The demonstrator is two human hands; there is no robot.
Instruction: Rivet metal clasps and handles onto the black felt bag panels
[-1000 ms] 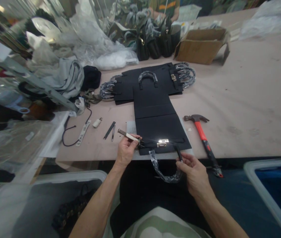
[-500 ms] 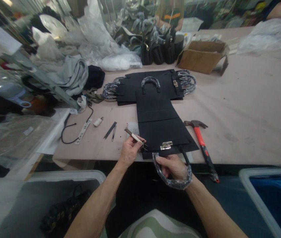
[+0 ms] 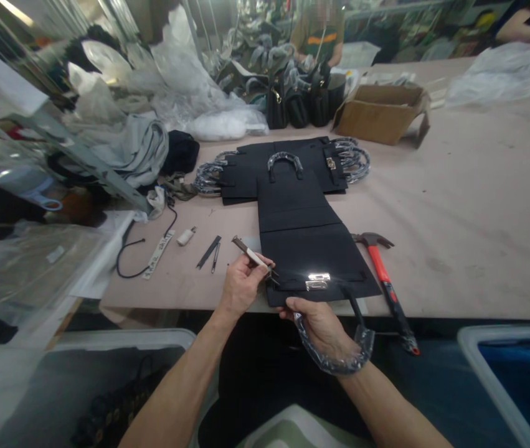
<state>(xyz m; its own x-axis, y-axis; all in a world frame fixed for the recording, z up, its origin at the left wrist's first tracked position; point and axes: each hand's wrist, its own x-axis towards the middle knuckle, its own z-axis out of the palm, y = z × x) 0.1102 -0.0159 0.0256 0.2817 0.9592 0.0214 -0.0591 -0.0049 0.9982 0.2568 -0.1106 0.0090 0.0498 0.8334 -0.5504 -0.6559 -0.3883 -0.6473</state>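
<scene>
Black panel [image 3: 302, 252], smooth (curved handle [image 3: 285, 156] film-wrapped).

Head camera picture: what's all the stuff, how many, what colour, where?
Table: 1, pinkish, middle
Front bag piece: 1, black, near table edge
Bag pile: several pieces, black, behind it
Clasps: 2, shiny, front piece and pile
Wrapped handles: many, black, same places
Hammer: 1, red and black, right
Held tool: 1, whitish, front piece's left
Small tools: 2, dark and silvery, left
Tag: 1, white, left
Small object: 1, white, above tag
Box: 1, brown, back
Standing bags: several, dark, beside box
Plastic: uncountable, clear, back
Cloth heap: 1, grey, left
Bins: 2, pale-rimmed, below, both sides
Other people: 2, dark clothes, back
Left hand: 1, bare, holding that tool
Right hand: 1, bare, front piece's near edge
</scene>
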